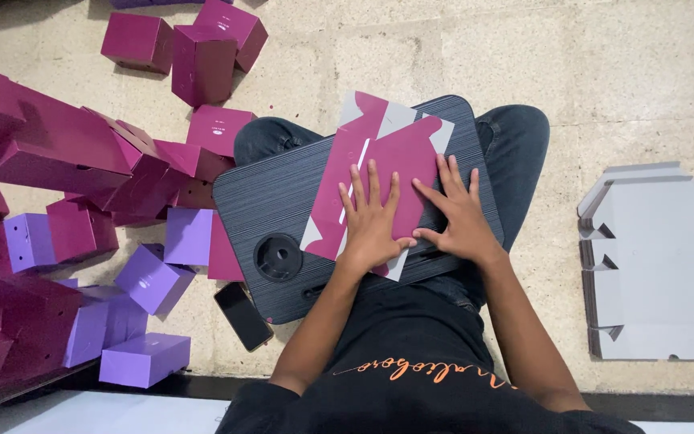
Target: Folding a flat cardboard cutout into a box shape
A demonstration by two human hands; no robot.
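**A:** What are the two hands doing?

**B:** Both lie flat, fingers spread, palms down, gripping nothing. The left hand (371,217) and right hand (458,215) press side by side on a flat, unfolded magenta cardboard box blank with grey edges (379,161).

**A:** Where is that blank?

**B:** It lies on a dark, ridged, rounded lap tray (283,201) resting across the seated person's knees in dark jeans (516,145). The blank stretches from the tray's middle toward twelve o'clock, its top flaps reaching past the far rim. A round cup recess (277,257) sits in the tray at about eight o'clock from the hands.

**A:** What lies around?

**B:** At nine to eleven o'clock, a heap of folded magenta boxes (58,153) covers the stone tile floor (604,72). Folded lilac boxes (150,277) sit at eight o'clock, nearer the tray. A black phone (242,315) lies on the floor just beside the tray's near left corner. At three o'clock, well apart, is a stack of flat grey cardboard blanks (656,257).
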